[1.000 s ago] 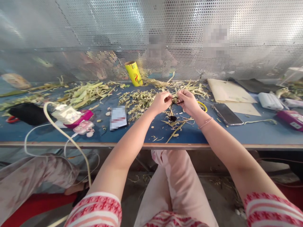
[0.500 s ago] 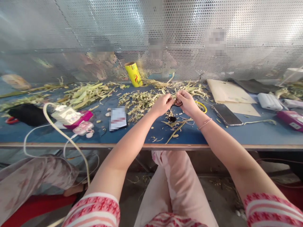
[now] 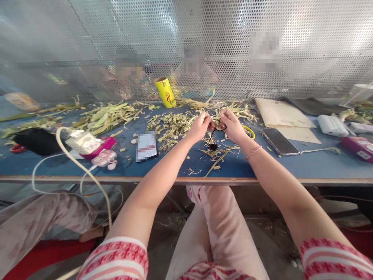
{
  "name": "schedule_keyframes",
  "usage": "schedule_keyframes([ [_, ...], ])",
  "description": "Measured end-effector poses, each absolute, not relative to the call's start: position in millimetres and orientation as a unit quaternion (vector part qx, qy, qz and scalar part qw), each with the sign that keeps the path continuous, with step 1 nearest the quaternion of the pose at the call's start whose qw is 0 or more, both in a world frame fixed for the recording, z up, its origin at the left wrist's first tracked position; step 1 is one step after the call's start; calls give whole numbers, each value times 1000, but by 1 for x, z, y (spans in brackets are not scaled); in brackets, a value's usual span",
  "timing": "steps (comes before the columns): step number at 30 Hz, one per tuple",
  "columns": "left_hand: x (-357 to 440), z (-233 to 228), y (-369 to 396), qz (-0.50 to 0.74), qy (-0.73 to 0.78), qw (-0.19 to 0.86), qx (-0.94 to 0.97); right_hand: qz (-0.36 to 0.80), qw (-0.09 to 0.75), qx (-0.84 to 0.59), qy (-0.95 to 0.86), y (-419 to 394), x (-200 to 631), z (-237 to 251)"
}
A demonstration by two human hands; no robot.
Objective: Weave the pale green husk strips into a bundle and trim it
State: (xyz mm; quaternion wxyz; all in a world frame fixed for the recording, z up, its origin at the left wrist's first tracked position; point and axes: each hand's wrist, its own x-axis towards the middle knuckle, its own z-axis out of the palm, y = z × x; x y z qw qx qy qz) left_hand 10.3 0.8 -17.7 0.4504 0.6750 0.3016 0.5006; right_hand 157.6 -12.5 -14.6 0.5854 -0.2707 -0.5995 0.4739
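My left hand (image 3: 201, 127) is closed in a pinch, its fingertips on a small pale plant piece (image 3: 216, 118) that spans the short gap to the other hand. My right hand (image 3: 231, 125) pinches as well, thumb and finger pressed together. From its fingers a thin black cord (image 3: 214, 132) curves down to a dark tangled tuft (image 3: 212, 147) on the table. Exactly how the plant piece and cord sit in the fingers is partly hidden. Behind and below both hands lie dried, curled plant scraps (image 3: 175, 124). A yellow ring-shaped thing (image 3: 249, 131) lies by my right wrist.
A yellow tube (image 3: 165, 92) stands tilted against the perforated metal wall (image 3: 227, 46). On the blue table (image 3: 175, 167) are a phone (image 3: 280, 141), papers (image 3: 282, 112), a printed packet (image 3: 146, 146), a black pouch (image 3: 37, 140) and chargers with cables (image 3: 84, 144). Another person's leg (image 3: 43, 217) is at left.
My hands have parted slightly, showing more of the pale plant piece between them. The black cord has shifted a little with the right hand. The view has moved marginally.
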Motion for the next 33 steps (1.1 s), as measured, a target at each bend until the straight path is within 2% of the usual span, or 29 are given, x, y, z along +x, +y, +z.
schedule_keyframes([
  [3, 14, -18, 1, 479, 304, 567, 597, 455, 568, -287, -623, -8, 157, -19],
  [7, 15, -13, -2, 467, 308, 623, 546, 447, 552, -302, -637, -6, 157, -22],
  [20, 15, -7, -8, 477, 300, 650, 509, 429, 567, -323, -625, -10, 150, -23],
  [23, 15, -8, -5, 503, 310, 630, 504, 363, 553, -376, -649, -11, 150, -23],
  [28, 11, -13, 3, 523, 328, 607, 500, 200, 470, -452, -731, -16, 151, -18],
  [33, 8, -17, 8, 534, 341, 592, 498, 195, 440, -405, -777, -29, 148, -9],
])
